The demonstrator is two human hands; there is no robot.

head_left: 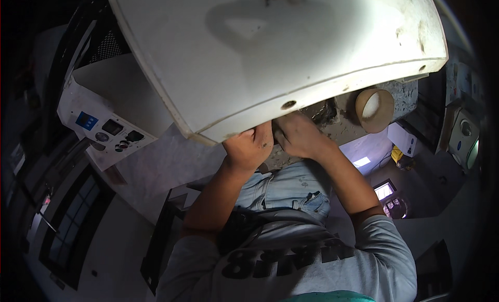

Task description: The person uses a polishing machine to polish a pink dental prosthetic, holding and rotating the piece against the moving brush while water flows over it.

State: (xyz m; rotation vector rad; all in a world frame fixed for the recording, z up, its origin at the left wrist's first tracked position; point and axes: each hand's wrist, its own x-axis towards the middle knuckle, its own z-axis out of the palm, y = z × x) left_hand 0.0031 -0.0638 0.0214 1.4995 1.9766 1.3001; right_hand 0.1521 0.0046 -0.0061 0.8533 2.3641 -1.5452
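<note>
A large white machine cover (280, 47), dirt-marked and with holes along its lower edge, hangs over the work area. Under that edge my left hand (251, 147) is bent inward and looks closed, its fingertips hidden by the cover. Beside it, nearly touching, my right hand (300, 134) has its fingers curled down, with the tips out of sight. Whatever the two hands hold is too hidden to name. Below them lies a dusty, grimy surface (280, 159) scattered with crumbs of debris. Right of my right hand stands a tan round cup (382, 115) with something white inside.
To the left is a white control box (112, 128) with a blue display, knobs and buttons. A dark-framed window (70, 219) is at lower left. At far right stands another light-coloured machine (462, 135). A yellow object (397, 155) sits lower down, near the floor.
</note>
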